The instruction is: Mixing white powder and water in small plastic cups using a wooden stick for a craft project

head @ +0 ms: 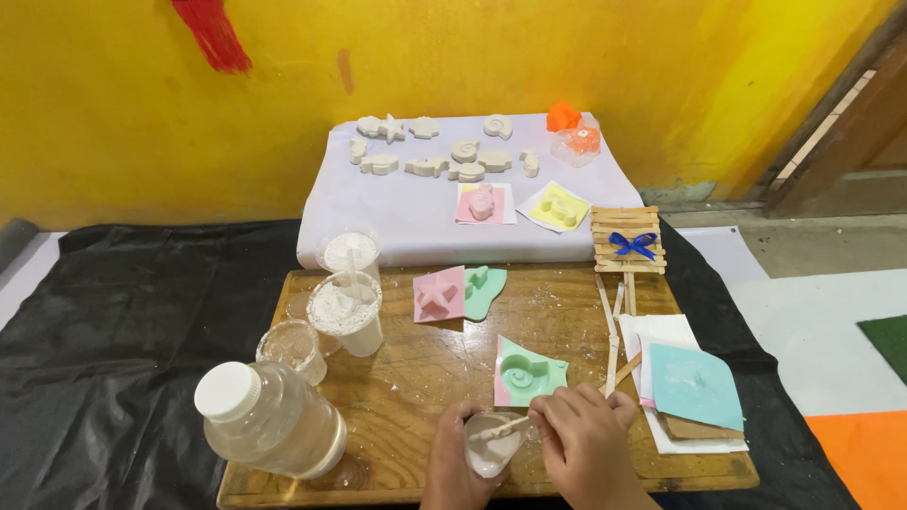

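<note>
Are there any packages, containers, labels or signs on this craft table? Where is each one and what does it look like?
No labels, signs or screens show.
Clear plastic jar: front left of the wooden board, lying tilted, white screw cap.
Two plastic cups: left of the board's middle, holding white powder and a stick.
Small clear cup: beside the jar.
Small white cup: held by the left hand; the right hand holds a stick in it.

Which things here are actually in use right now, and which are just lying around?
In use: small cup, left hand, wooden stick, right hand.
Lying about: green shell mould, water bottle, powder cup, white cast shapes, stick frame.
</note>
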